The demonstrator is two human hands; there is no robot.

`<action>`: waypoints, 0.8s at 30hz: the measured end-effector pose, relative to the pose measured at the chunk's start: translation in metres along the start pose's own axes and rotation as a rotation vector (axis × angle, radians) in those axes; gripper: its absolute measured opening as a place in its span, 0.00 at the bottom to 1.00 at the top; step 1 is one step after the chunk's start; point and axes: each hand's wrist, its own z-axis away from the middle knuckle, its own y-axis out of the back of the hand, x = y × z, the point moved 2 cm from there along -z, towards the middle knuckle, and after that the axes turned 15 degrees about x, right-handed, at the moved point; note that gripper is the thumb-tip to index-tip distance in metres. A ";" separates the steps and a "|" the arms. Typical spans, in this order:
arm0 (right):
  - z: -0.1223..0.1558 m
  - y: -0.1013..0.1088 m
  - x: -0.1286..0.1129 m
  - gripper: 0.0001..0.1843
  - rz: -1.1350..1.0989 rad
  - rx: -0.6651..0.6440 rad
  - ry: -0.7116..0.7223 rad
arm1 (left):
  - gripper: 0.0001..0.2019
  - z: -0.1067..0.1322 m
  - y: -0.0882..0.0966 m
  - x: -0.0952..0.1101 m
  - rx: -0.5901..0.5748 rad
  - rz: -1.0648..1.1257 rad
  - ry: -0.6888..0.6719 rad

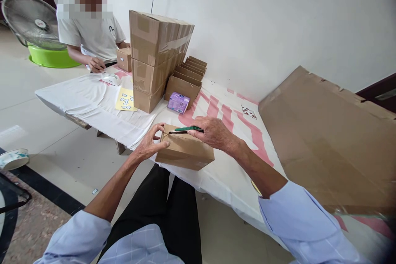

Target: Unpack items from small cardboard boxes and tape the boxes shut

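Note:
A small brown cardboard box (185,154) lies at the front edge of the cloth-covered table. Around its left end, my left hand (153,142) grips it with thumb and fingers. My right hand (212,130) is closed on a green-handled utility knife (182,130), whose tip points left and meets the top of the box near my left fingers. Just beyond the box sits a purple packet (178,102), which neither hand touches.
Taped cardboard boxes (145,55) are stacked behind, beside a row of open cartons (185,80). A yellow sheet with labels (126,100) lies at left. Another person (93,37) sits across, near a small box (124,58). A large cardboard sheet (328,140) stands at right.

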 end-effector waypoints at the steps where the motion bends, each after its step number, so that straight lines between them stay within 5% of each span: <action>1: 0.000 0.000 0.000 0.13 0.011 -0.010 -0.009 | 0.21 0.000 0.000 0.000 0.001 -0.001 -0.001; 15: -0.010 0.011 -0.011 0.14 0.190 -0.207 0.007 | 0.18 -0.003 0.006 -0.005 -0.021 -0.057 -0.033; 24: 0.074 0.050 0.076 0.18 0.197 -0.191 -0.116 | 0.20 -0.003 0.009 -0.002 -0.031 -0.111 -0.036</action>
